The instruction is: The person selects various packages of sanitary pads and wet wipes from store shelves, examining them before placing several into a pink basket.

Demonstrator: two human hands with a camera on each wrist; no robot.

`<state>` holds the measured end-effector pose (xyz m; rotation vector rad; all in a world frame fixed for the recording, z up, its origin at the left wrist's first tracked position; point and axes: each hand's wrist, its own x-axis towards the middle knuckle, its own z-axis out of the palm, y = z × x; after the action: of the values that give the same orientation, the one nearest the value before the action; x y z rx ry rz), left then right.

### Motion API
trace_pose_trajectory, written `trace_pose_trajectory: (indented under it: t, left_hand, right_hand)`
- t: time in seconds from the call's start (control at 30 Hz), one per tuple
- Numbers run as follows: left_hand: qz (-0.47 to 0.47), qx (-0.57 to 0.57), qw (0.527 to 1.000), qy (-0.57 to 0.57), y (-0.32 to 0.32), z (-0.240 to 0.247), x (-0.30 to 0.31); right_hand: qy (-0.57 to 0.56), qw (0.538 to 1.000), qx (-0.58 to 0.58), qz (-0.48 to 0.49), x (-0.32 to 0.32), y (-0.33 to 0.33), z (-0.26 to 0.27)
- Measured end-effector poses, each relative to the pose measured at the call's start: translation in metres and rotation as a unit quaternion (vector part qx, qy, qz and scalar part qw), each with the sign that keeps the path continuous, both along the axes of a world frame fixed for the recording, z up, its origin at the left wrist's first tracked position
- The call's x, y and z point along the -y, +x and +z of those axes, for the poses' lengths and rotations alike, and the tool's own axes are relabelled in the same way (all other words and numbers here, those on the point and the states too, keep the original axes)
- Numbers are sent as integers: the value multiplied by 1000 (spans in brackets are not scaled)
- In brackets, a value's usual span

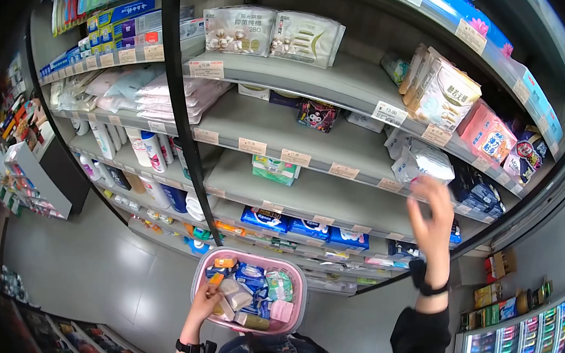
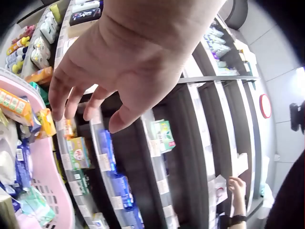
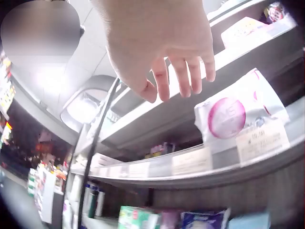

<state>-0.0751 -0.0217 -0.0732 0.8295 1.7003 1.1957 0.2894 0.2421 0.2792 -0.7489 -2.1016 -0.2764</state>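
The right hand (image 1: 434,220) is open and holds nothing: its fingers are spread and slightly bent, the thumb apart. Just beyond its fingertips on the shelf is a white pack (image 1: 425,163); the right wrist view shows its magenta circle (the pale lettering inside is too blurred to read) above a price label. Up and left of this hand, a price tag (image 1: 390,112) reads 13.00; farther left, a cotton-pictured pack (image 1: 238,30) bears 抑菌纯棉 and "280". Well to the hand's left are a green pack (image 1: 275,170) and, lower, a blue pack (image 1: 264,219) marked "350".

The left hand (image 1: 202,306) is open too, its fingers relaxed and thumb apart, over the near-left side of a pink basket (image 1: 300,279); whether it touches the goods cannot be told. Right of its fingers lie a whitish pack (image 1: 237,295), blue packs (image 1: 251,272) and a pink pack (image 1: 281,311).
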Motion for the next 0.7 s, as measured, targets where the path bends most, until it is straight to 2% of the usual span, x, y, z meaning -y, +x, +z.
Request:
trace_pose_trajectory:
  t: [0.03,0.07,0.13,0.17,0.27,0.3,0.37,0.4,0.47,0.5,0.57,0.67,0.7]
  left_hand:
    - [5,-47,998,-41,-5,-15,-3]
    - [2,-48,998,-40,-7,-33,-6]
    - [40,-283,955,-86,-8,-64,-9]
    - [35,-284,955,-82,-8,-71,-11]
    - [-2,-320,930,-183,-8,-78,-28]
    - [-14,-321,930,-177,-8,-82,-34]
    - [-24,-368,893,-258,-11,-96,-43]
    - [-21,-409,882,-233,-10,-98,-47]
    - [-43,-404,878,-253,-15,-102,-56]
    - [-54,-398,873,-277,-18,-100,-58]
    - [-22,-415,877,-242,-22,-107,-58]
    - [-5,-339,934,-112,-26,-67,-53]
    - [-4,-339,933,-119,-26,-58,-53]
  right_hand:
    - [-51,998,-22,32,15,7,-13]
    - [-116,992,-43,31,33,13,-28]
    - [-224,973,-51,29,59,29,-62]
    - [-272,961,-41,25,71,35,-76]
    - [-379,924,-45,-22,100,55,-129]
    - [-408,911,-51,-23,111,59,-140]
    - [-473,879,-38,-37,131,68,-154]
    - [-473,879,-42,-48,139,69,-157]
    - [-523,847,-78,-63,154,70,-162]
    - [-525,845,-80,-67,160,70,-164]
    - [-533,837,-92,-81,166,71,-168]
    - [-555,820,-103,-94,171,70,-178]
    - [-560,817,-101,-92,171,67,-181]
